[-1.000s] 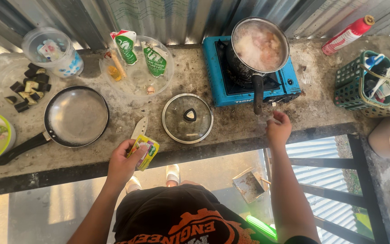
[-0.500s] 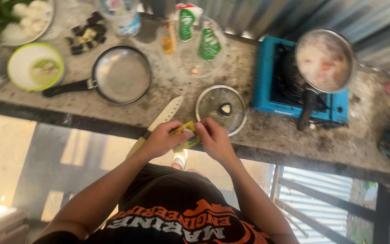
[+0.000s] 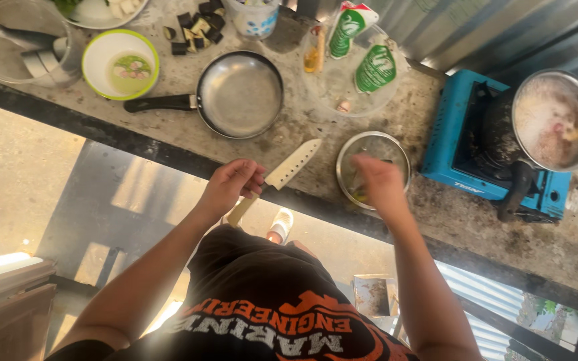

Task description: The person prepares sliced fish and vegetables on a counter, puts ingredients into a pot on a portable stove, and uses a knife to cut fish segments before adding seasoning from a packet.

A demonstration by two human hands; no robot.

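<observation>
Two green-and-white pouches (image 3: 364,47) standing in a clear bowl (image 3: 332,87) at the table's back, white printed tub (image 3: 252,15) beside

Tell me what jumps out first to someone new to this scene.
The knife at the counter's front edge, with the left hand at its handle. Beside it, the right hand is over the glass lid. Far right, a foaming pot sits on the blue stove.

Counts on the table

One knife (image 3: 294,164), one frying pan (image 3: 239,95), one glass lid (image 3: 373,167), one pot (image 3: 555,120), two green sachets (image 3: 376,69).
</observation>
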